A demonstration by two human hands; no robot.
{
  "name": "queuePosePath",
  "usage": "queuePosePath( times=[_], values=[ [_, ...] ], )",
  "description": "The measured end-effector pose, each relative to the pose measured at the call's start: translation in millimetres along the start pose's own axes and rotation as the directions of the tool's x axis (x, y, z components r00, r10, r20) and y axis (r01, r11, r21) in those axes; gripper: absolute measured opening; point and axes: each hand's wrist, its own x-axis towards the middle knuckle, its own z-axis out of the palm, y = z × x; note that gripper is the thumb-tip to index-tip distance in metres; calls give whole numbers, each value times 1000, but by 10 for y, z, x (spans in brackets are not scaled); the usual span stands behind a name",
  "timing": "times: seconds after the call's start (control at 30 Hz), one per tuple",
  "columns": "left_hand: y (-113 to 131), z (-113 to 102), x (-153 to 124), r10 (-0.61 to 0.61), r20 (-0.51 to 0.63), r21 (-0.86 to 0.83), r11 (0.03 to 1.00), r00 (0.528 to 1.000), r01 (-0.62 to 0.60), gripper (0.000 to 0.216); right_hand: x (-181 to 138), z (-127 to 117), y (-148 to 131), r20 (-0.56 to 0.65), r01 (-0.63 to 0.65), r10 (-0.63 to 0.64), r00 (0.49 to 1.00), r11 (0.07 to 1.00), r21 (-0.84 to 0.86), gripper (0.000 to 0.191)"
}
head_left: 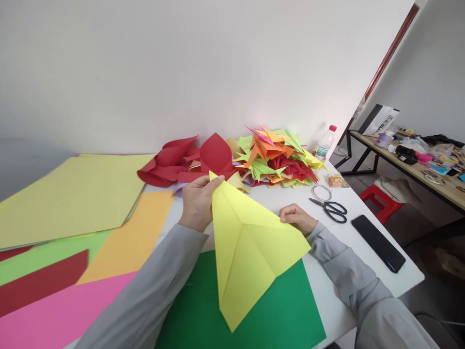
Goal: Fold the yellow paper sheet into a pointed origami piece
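Observation:
A creased sheet of yellow paper (250, 247) is held up between my two hands, its lower point hanging over a green sheet (294, 315) on the table. My left hand (199, 201) pinches the paper near its upper left corner, thumb in front. At the upper right edge, my right hand (298, 218) grips the same paper with thumb and curled fingers. Several fold lines meet near the paper's middle, and parts of it bend out of flat. The fingers behind the paper are hidden.
Large coloured sheets (72, 194) cover the table's left. Curled red paper (170, 162) and a pile of folded paper shapes (276, 157) lie along the wall. Scissors (334, 211), a tape roll (321, 192), a phone (378, 242) and a bottle (325, 143) are at right.

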Motion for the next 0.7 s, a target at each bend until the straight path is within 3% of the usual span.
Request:
queuePosePath(
  times=[0.13,0.43,0.53,0.63,0.7],
  values=[
    [94,-9,3,45,-49,-43,998,998,-47,24,-4,-78,3,64,-11,10,998,1000,20,29],
    [215,96,-102,105,-33,-79,991,994,-108,22,-71,-382,9,236,-68,71,969,997,-21,39],
    [249,109,-147,188,-27,-76,979,982,-189,23,-38,-361,-7,167,20,-25,986,999,28,48],
    [245,142,-243,233,89,17,972,968,-236,24,0,-200,-39,57,108,-112,992,992,69,48],
    [229,182,-326,230,176,122,960,957,-253,25,-3,-58,-70,61,97,-101,993,994,59,49]
  ],
)
